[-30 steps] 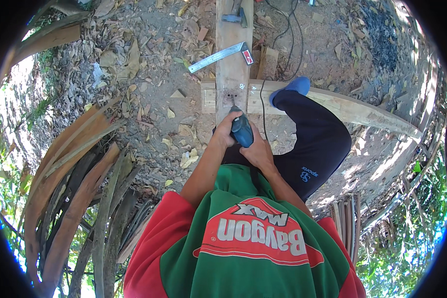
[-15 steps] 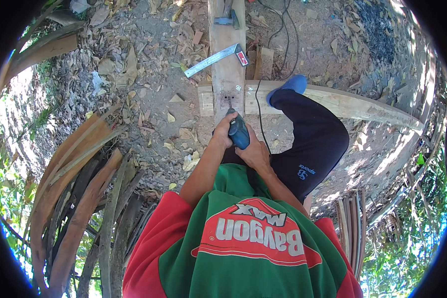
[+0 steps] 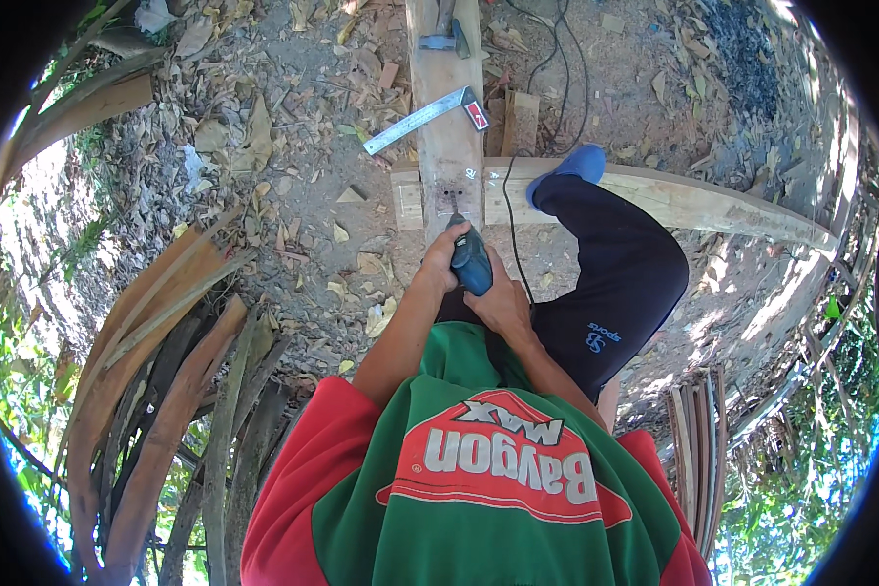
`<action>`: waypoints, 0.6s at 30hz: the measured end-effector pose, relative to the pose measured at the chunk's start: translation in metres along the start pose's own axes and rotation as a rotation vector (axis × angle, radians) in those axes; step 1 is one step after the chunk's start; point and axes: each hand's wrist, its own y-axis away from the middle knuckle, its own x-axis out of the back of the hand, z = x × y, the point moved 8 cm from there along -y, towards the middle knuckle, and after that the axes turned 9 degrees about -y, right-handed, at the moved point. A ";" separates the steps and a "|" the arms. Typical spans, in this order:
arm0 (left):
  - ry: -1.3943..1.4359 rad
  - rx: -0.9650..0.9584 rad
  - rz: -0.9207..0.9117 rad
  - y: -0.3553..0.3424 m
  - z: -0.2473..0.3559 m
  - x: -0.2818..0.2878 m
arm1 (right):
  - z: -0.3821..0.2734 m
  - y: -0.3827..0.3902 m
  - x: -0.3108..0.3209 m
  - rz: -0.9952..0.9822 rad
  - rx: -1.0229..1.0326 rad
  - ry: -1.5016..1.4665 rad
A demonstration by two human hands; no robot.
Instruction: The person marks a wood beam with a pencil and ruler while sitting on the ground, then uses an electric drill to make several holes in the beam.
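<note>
- We see a blue power drill [image 3: 471,262] at the near part of a pale plank [image 3: 449,137], its nose pointed toward a cluster of dark holes [image 3: 452,193].
- The left hand [image 3: 441,256] is wrapped around the drill's front; the right hand [image 3: 501,301] grasps it at the rear, so neither is free.
- Beneath the plank, we see a second, curved board [image 3: 693,202] running crosswise on leaf-strewn ground, a blue shoe [image 3: 581,163] over its far edge.
- A metal square [image 3: 420,119] lies aslant across the plank, its blade jutting past the left side; farther off, a hammer [image 3: 439,42] rests on the same wood.
- A dark cord [image 3: 515,230] crosses the curved board to the right of the plank; we cannot tell where it ends.
- We judge the step in hand to be drilling where the two timbers overlap, though the bit is too small for us to tell whether it is in the wood.
- The next move, as we read it, calls for a firm two-handed hold, steady pressure and a bit kept in line.
</note>
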 end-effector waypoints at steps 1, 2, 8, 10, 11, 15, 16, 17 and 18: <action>-0.009 0.005 0.009 -0.002 0.000 0.001 | 0.000 -0.001 0.000 0.003 -0.001 0.005; -0.019 0.011 0.019 0.000 0.000 0.001 | 0.001 -0.001 0.000 0.005 -0.003 0.008; -0.005 0.030 0.013 0.005 0.002 -0.001 | 0.000 0.000 0.000 -0.004 -0.018 -0.009; -0.011 0.027 0.016 0.003 0.002 0.000 | 0.000 -0.001 0.000 -0.002 -0.017 -0.010; -0.020 0.023 0.021 0.003 0.002 -0.001 | 0.000 -0.001 0.000 -0.002 -0.018 -0.010; -0.034 0.009 0.007 -0.001 0.002 0.001 | 0.000 -0.002 -0.002 0.008 -0.003 -0.011; -0.036 0.007 0.003 -0.003 0.001 0.003 | 0.000 -0.002 -0.002 0.003 -0.005 -0.013; -0.040 0.006 -0.002 -0.003 0.001 0.002 | 0.001 -0.002 -0.003 0.000 -0.008 -0.016; -0.044 0.005 -0.006 -0.003 0.002 0.002 | 0.001 -0.002 -0.003 -0.004 -0.010 -0.018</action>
